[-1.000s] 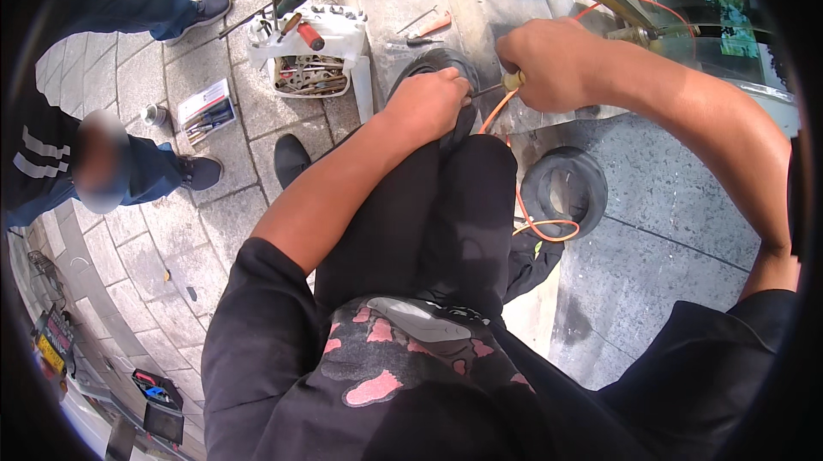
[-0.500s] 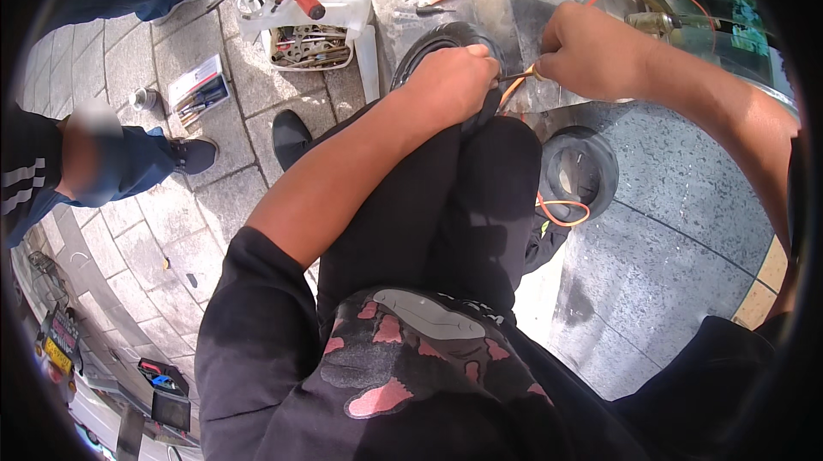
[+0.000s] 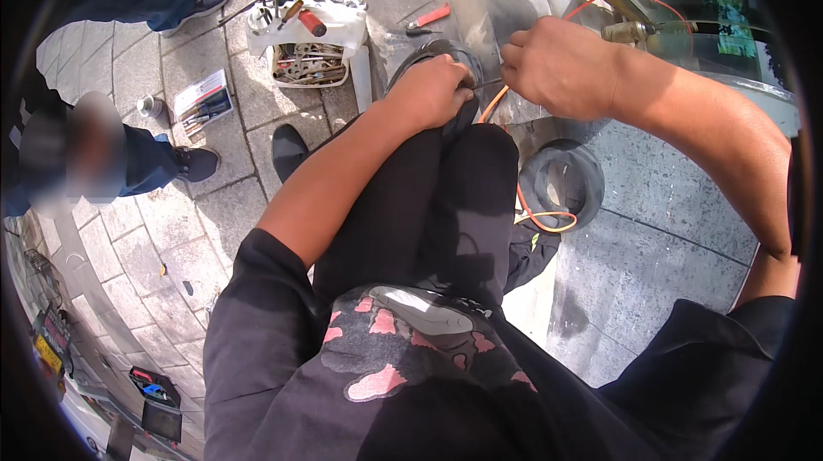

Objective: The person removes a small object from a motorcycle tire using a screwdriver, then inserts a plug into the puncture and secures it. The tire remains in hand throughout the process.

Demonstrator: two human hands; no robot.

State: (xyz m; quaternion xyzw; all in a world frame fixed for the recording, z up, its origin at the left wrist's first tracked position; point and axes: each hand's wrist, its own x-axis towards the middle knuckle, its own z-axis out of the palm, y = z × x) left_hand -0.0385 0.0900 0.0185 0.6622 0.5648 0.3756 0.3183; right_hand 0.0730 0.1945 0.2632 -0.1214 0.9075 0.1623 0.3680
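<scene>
My left hand (image 3: 433, 94) is closed on a black rubber tube (image 3: 420, 54), whose rounded edge shows just beyond my knuckles above my lap. A thin dark metal shaft (image 3: 489, 82) runs from beside my left fingers toward the right hand. Curled fingers of my right hand (image 3: 557, 67) meet the shaft's right end; whatever handle they hold is hidden. An orange hose (image 3: 493, 103) passes just below the shaft. Down by my right knee, a second black rubber ring (image 3: 591, 178) lies on the grey floor slab.
At the far left stands a white toolbox (image 3: 351, 20) full of tools. A red-handled tool (image 3: 435, 15) rests on the stone ledge. A flat case of tools (image 3: 204, 105) and a small can (image 3: 150, 106) sit on the paving beside another person's shoe (image 3: 197, 164). Glass (image 3: 720, 58) borders the far right.
My right hand has turned, its fingers now hiding the yellowish handle seen before. The view has shifted slightly. My left hand keeps its hold on the black rubber.
</scene>
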